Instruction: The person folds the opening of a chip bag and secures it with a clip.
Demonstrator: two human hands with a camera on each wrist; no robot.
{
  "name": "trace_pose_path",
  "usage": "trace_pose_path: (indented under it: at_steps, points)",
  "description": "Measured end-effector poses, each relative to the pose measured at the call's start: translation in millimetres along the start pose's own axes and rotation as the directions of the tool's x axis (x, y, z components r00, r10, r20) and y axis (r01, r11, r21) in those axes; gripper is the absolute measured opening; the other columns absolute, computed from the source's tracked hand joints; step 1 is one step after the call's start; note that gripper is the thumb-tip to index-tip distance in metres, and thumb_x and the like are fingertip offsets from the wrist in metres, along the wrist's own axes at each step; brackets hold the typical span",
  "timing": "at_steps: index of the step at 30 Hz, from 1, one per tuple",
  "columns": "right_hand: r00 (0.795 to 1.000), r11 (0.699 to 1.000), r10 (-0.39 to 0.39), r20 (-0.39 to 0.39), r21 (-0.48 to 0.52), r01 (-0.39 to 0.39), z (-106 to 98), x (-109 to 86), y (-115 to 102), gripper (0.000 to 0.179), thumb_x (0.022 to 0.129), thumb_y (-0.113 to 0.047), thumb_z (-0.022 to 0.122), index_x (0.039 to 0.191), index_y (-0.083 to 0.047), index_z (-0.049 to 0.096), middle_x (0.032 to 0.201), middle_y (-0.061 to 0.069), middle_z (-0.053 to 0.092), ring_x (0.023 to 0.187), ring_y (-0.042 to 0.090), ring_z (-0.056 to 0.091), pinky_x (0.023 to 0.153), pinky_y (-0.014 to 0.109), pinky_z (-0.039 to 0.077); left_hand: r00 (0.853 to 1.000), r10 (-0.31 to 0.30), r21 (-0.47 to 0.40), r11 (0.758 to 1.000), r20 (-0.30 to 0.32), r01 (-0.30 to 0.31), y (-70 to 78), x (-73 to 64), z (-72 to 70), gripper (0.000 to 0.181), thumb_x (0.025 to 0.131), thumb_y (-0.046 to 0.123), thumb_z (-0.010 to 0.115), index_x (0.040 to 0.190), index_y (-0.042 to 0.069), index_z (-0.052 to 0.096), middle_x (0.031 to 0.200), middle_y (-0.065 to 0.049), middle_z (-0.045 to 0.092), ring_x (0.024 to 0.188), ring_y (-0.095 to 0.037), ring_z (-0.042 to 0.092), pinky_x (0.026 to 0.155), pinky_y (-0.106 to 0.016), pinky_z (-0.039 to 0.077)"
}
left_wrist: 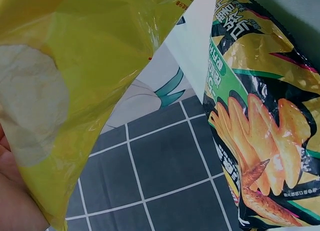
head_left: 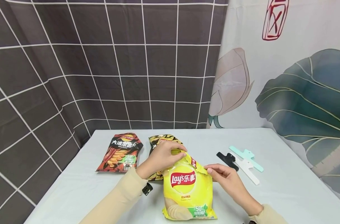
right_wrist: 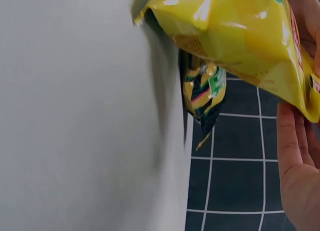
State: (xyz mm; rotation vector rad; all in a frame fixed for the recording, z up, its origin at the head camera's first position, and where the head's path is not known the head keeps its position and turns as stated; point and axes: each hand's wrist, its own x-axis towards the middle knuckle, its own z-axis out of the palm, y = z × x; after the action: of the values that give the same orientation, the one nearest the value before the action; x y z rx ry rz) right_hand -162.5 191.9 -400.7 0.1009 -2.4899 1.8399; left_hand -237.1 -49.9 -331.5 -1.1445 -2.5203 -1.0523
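Observation:
A yellow Lay's potato chip bag (head_left: 188, 193) stands slightly tilted on the table, its top edge folded forward at the right. My left hand (head_left: 165, 155) pinches the bag's upper left part between thumb and fingers. At the upper right corner, my right hand (head_left: 227, 178) holds the folded edge with thumb and fingertips. The left wrist view has the bag (left_wrist: 110, 56) filling its upper left, with part of the left hand (left_wrist: 17, 196) behind it. In the right wrist view, the right hand's fingers (right_wrist: 288, 133) touch the bag's corner.
Behind the yellow bag, partly covered, lies a black-and-gold chip bag (head_left: 160, 140). A red-and-black chip bag (head_left: 122, 152) lies at the left. Black (head_left: 228, 160), white (head_left: 247, 169) and mint (head_left: 247, 156) bag clips lie at the right on the white table (head_left: 83, 186).

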Motion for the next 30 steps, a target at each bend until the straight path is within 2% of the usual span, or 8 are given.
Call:
trace_pose_path:
  at_steps: [8,13,17,23,26,30]
  points:
    - [0.990,0.989,-0.137,0.030,-0.046,0.138,-17.4,12.7,5.0,0.039,0.096,-0.020,0.059,0.128,0.000,0.055,0.116,0.019,0.067,0.092,0.007,0.067,0.079,0.024,0.056,1.000,0.000,0.012,1.000,-0.005,0.000,-1.2,0.6,1.5,0.012,0.086,0.016,0.070,0.097,0.013,0.076,0.098,0.001,0.075,0.095,-0.010,0.066,0.085,-0.027,0.052]
    - [0.991,0.976,-0.136,-0.005,-0.171,0.133,-29.8,21.2,6.6,0.040,0.095,-0.022,0.060,0.130,-0.003,0.055,0.118,0.015,0.067,0.097,0.007,0.067,0.081,0.018,0.053,1.000,0.001,0.013,1.000,-0.008,-0.001,-1.1,0.2,2.0,0.012,0.086,0.016,0.071,0.097,0.013,0.075,0.098,0.001,0.074,0.095,-0.009,0.066,0.084,-0.027,0.052]
    - [0.986,0.948,-0.162,-0.042,-0.285,0.143,-39.8,30.0,9.6,0.041,0.095,-0.026,0.060,0.130,-0.004,0.057,0.118,0.012,0.068,0.101,0.009,0.066,0.081,0.013,0.050,1.000,-0.001,0.008,1.000,-0.008,0.001,-1.1,0.1,1.8,0.012,0.086,0.016,0.071,0.097,0.014,0.075,0.098,0.001,0.074,0.095,-0.010,0.066,0.084,-0.027,0.052]
    - [0.973,0.904,-0.212,-0.085,-0.397,0.162,-55.5,42.3,15.9,0.038,0.096,-0.022,0.059,0.127,-0.001,0.058,0.115,0.014,0.069,0.098,0.002,0.064,0.078,0.012,0.049,1.000,-0.004,-0.004,1.000,-0.001,0.004,-1.0,-0.8,1.2,0.012,0.087,0.016,0.070,0.098,0.013,0.075,0.099,0.001,0.074,0.096,-0.010,0.066,0.085,-0.027,0.052]
    - [0.965,0.877,-0.244,-0.098,-0.447,0.176,-62.0,47.8,18.7,0.035,0.095,-0.017,0.060,0.126,0.001,0.059,0.113,0.016,0.069,0.098,0.012,0.066,0.079,0.015,0.051,1.000,-0.006,-0.002,1.000,-0.002,0.006,-0.9,-1.5,0.7,0.012,0.087,0.016,0.070,0.098,0.013,0.075,0.099,0.001,0.074,0.096,-0.010,0.066,0.085,-0.027,0.052]
    - [0.961,0.842,-0.258,-0.103,-0.512,0.171,-68.1,53.0,21.8,0.033,0.094,-0.011,0.060,0.124,0.003,0.060,0.112,0.019,0.069,0.100,0.030,0.066,0.082,0.029,0.055,1.000,-0.005,0.005,1.000,-0.002,0.005,-0.6,-1.2,0.9,0.013,0.087,0.016,0.070,0.098,0.012,0.075,0.099,0.000,0.074,0.097,-0.011,0.066,0.085,-0.028,0.052]
